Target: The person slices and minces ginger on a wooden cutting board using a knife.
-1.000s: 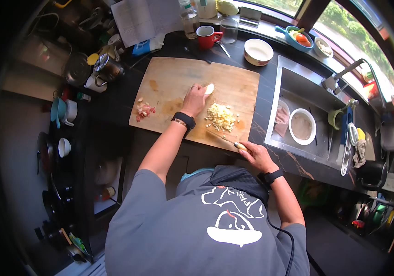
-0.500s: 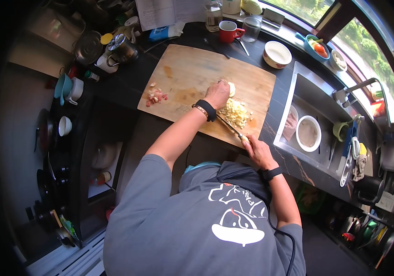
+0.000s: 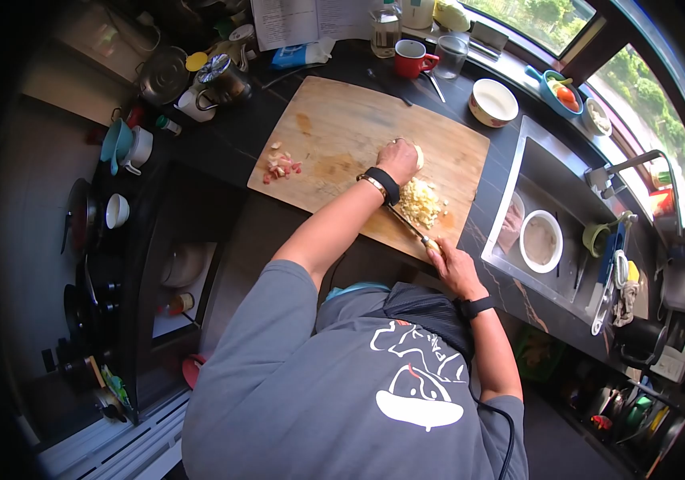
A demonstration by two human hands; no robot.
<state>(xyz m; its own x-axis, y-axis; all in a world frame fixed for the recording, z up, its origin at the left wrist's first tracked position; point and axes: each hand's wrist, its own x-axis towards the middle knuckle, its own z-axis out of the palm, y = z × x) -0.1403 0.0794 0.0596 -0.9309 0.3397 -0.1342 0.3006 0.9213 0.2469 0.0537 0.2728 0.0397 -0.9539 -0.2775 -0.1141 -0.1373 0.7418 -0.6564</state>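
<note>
My right hand [image 3: 456, 270] is closed round the handle of a knife [image 3: 411, 223], low over the front of the wooden cutting board [image 3: 350, 120]. The blade slants up and left, its far part hidden under my left wrist. My left hand [image 3: 399, 162] is closed, fingers curled, on a pale yellowish piece of food [image 3: 419, 157] whose kind I cannot make out. Just below that hand lies a heap of pale yellow diced pieces [image 3: 420, 203]. Small pink and whitish chopped bits [image 3: 281, 166] sit near the board's left edge.
Right of the board is a sink [image 3: 518, 172] with a white bowl [image 3: 541, 242] in it. Behind the board stand a red mug [image 3: 410, 62], a clear glass [image 3: 452, 58] and a bowl [image 3: 493, 102]. A metal pot [image 3: 226, 80] stands at the back left.
The view has shifted slightly, so everything sits a little further right. Both hands keep their holds, and the knife stays low at the front of the board.
</note>
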